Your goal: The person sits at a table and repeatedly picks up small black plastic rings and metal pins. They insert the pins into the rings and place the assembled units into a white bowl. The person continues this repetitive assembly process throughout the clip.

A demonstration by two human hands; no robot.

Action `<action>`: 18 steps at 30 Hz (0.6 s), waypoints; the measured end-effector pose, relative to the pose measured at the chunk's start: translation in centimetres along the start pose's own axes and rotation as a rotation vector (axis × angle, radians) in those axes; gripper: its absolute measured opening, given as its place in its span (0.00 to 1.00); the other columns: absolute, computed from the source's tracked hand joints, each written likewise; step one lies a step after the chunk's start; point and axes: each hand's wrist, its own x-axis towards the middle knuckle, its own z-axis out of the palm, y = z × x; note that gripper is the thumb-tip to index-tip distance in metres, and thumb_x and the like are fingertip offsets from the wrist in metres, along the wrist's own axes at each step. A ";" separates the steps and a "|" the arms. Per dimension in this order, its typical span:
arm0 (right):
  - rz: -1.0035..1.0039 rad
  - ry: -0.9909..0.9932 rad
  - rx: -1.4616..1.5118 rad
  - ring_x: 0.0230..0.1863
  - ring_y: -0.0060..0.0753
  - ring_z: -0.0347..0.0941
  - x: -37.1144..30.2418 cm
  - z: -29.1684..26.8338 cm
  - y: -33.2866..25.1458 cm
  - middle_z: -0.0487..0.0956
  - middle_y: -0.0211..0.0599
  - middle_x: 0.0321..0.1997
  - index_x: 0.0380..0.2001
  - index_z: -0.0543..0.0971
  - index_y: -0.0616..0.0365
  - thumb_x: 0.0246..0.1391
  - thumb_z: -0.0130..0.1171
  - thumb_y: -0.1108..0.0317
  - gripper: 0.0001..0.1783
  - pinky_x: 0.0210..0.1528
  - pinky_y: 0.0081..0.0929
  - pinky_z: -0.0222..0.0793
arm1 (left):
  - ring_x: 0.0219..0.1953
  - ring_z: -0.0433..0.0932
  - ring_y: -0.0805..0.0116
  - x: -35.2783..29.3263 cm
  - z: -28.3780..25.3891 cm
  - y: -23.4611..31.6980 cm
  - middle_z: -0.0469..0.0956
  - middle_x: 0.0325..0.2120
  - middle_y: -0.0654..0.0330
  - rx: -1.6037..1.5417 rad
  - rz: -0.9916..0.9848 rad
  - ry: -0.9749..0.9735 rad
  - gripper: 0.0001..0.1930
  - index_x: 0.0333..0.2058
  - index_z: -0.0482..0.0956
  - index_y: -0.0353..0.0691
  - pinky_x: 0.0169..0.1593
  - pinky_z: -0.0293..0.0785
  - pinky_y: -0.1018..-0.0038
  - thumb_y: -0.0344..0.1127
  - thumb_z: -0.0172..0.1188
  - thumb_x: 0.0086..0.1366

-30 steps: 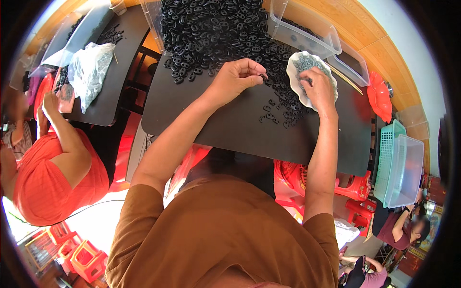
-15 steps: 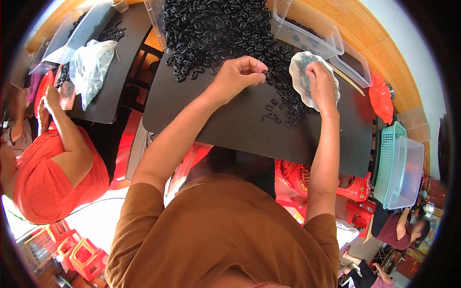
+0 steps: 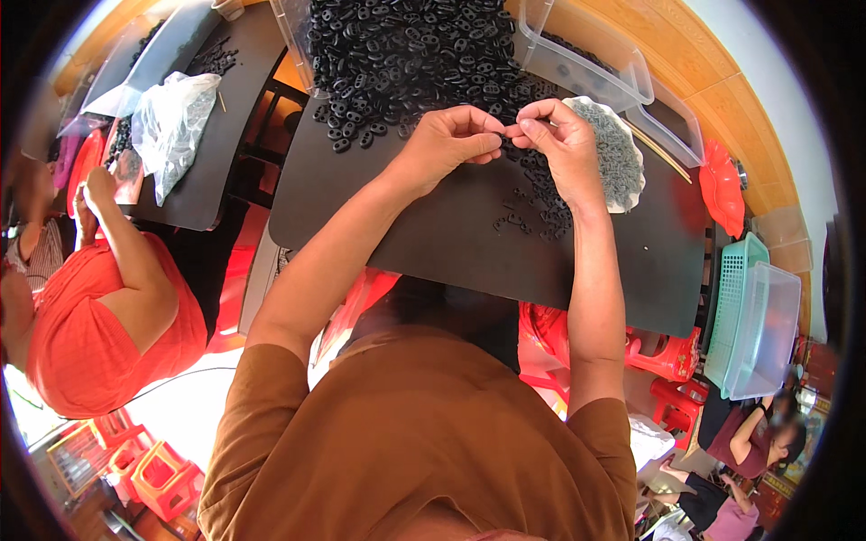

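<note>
Both hands meet over the black table [image 3: 433, 243], left hand [image 3: 446, 144] and right hand [image 3: 564, 149] pinching one small black piece [image 3: 503, 137] between fingertips, so I'd keep it low over the pile of black pieces [image 3: 406, 45] in case it slips.

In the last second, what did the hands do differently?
The right hand left the white bag and moved left to meet the left hand; their fingertips now pinch a small black piece together. The pile and loose pieces stayed put.
</note>
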 end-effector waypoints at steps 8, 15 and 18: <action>0.061 -0.022 0.220 0.38 0.23 0.78 -0.5 -0.2 1.4 0.80 0.30 0.36 0.38 0.80 0.60 0.58 0.63 0.74 0.05 0.43 0.19 0.73 | 0.36 0.80 0.78 -0.3 0.6 0.4 0.80 0.34 0.64 0.199 0.119 0.084 0.10 0.42 0.78 0.35 0.42 0.76 0.81 0.26 0.65 0.62; -0.016 0.000 0.190 0.37 0.22 0.78 -0.4 -0.4 1.9 0.81 0.31 0.36 0.37 0.79 0.60 0.56 0.65 0.73 0.06 0.40 0.19 0.73 | 0.34 0.80 0.79 -0.2 0.7 0.3 0.81 0.32 0.63 0.204 0.113 0.097 0.11 0.41 0.78 0.34 0.40 0.77 0.81 0.25 0.65 0.60; 0.019 -0.008 0.199 0.37 0.22 0.78 -0.5 -0.1 1.5 0.81 0.31 0.36 0.37 0.79 0.61 0.56 0.65 0.74 0.06 0.41 0.19 0.74 | 0.34 0.80 0.78 -0.2 0.5 0.1 0.81 0.32 0.62 0.181 0.111 0.096 0.10 0.41 0.78 0.34 0.40 0.77 0.80 0.25 0.65 0.60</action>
